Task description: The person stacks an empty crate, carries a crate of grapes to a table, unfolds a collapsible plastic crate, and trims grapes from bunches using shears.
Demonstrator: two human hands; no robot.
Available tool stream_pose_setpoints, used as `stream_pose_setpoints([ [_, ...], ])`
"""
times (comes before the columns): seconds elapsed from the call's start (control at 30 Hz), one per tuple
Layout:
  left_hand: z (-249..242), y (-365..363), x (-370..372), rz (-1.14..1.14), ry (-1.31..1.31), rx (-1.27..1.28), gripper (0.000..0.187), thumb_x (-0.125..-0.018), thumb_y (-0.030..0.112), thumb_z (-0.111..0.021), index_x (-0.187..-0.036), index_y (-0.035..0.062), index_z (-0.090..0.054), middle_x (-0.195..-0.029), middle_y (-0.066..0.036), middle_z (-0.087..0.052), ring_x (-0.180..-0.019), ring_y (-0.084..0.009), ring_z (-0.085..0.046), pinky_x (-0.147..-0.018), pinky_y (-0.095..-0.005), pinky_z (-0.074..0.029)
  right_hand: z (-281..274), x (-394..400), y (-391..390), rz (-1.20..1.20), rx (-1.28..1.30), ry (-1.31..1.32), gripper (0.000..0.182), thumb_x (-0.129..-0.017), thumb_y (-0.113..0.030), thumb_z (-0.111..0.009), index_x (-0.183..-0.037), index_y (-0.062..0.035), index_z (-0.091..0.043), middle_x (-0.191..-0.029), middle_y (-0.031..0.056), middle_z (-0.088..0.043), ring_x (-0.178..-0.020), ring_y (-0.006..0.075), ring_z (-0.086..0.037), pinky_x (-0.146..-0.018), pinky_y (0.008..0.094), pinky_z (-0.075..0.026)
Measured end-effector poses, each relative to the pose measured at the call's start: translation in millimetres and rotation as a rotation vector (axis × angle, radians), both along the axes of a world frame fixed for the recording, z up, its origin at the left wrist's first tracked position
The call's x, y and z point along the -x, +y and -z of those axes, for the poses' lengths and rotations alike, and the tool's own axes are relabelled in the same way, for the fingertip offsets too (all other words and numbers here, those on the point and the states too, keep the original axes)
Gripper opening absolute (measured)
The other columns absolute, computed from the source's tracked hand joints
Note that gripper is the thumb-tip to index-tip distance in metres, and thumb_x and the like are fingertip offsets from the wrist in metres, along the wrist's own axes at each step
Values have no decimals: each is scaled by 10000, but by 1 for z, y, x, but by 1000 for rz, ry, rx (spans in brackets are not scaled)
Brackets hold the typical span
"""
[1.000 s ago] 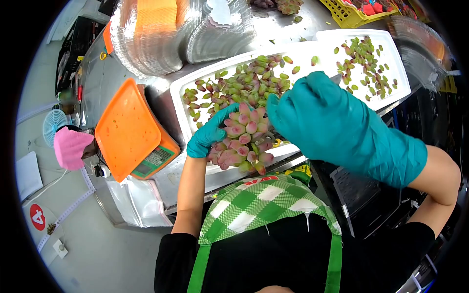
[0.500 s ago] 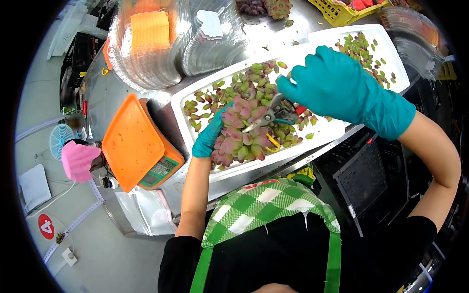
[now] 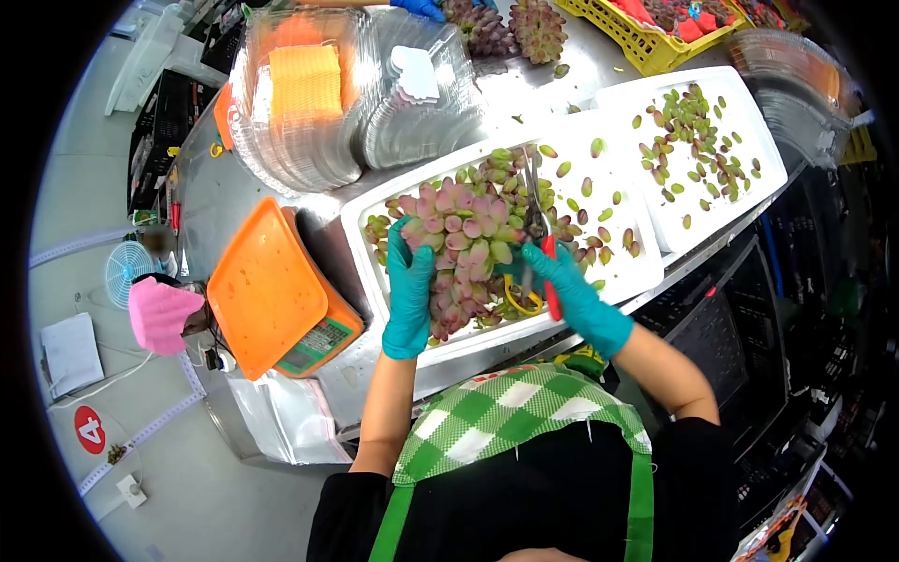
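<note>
My left hand (image 3: 409, 298), in a teal glove, grips a large pink-green succulent (image 3: 459, 229) from its left side, thumb and fingers around the leaves. The succulent is over the left part of a white tray (image 3: 646, 272). To its right, my gloved right hand (image 3: 579, 298) is closed on red-handled pruning shears (image 3: 536, 211), blades pointing away from me. Part of the grip is hidden. Loose succulent leaves (image 3: 585, 215) lie about the tray. A pair of yellow-handled scissors (image 3: 521, 296) rests by the succulent's lower right.
A second white tray (image 3: 618, 103) with loose leaves adjoins on the right. Stacked clear plastic containers (image 3: 412, 131) stand behind; an orange scale (image 3: 267, 295) is at left. A yellow crate (image 3: 646, 47) sits at the back, and another person's blue-gloved hand (image 3: 420, 7) shows at the top.
My right hand has come down from above the trays to the right of the succulent. The shears now point away from me. The succulent has moved slightly away from me.
</note>
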State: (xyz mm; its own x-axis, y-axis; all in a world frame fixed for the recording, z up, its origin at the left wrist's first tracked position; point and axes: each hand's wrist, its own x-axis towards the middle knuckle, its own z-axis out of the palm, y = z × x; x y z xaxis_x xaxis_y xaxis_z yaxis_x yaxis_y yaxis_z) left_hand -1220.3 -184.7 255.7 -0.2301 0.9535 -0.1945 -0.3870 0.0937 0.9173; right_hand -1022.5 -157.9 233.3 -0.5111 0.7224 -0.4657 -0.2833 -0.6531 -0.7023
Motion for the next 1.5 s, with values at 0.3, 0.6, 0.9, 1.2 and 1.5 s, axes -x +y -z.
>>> stream_pose_setpoints([
  [0.3, -39, -5, -6, 126, 316, -57, 603, -711, 52, -622, -1228, 42, -312, -1149, -110, -418, -1011, -173, -464, -850, -293, -407, -5, 23, -17, 219, 289, 629, 521, -797, -290, -565, -1216, -51, -367, -1209, 92, -434, -1108, 205, -423, -940, 356, -339],
  [0.6, 25, -26, 7, -46, -368, 51, 534, -786, 236, -544, -1238, 64, -318, -1164, -105, -423, -1007, -215, -473, -844, -346, -418, -60, 11, 4, -270, -323, -278, 589, -747, -394, -593, -1155, -4, -424, -1063, 129, -512, -954, 192, -509, -806, 300, -408],
  [0.9, 31, -32, 13, -86, -429, -20, 528, -789, 243, -533, -1237, 65, -318, -1163, -104, -425, -1005, -217, -473, -840, -347, -419, -98, -24, 14, -255, -994, -881, 553, -654, -273, -697, -1100, -42, -465, -873, 118, -555, -762, 231, -573, -686, 337, -462],
  [1.2, 37, -38, 14, -63, -470, -47, 522, -792, 251, -521, -1236, 66, -318, -1162, -103, -426, -1003, -218, -472, -837, -348, -420, -9, -28, 28, 16, -1377, -1695, 660, -656, -284, -671, -1201, -55, -379, -1104, 186, -432, -993, 319, -442, -809, 414, -360],
  [1.5, 43, -52, 18, -22, -495, -50, 516, -795, 258, -509, -1235, 67, -318, -1161, -101, -428, -1001, -220, -472, -833, -349, -422, 25, 9, -22, -326, -1207, -1445, 684, -614, -136, -667, -1229, -111, -369, -1183, 149, -368, -1048, 301, -394, -877, 406, -320],
])
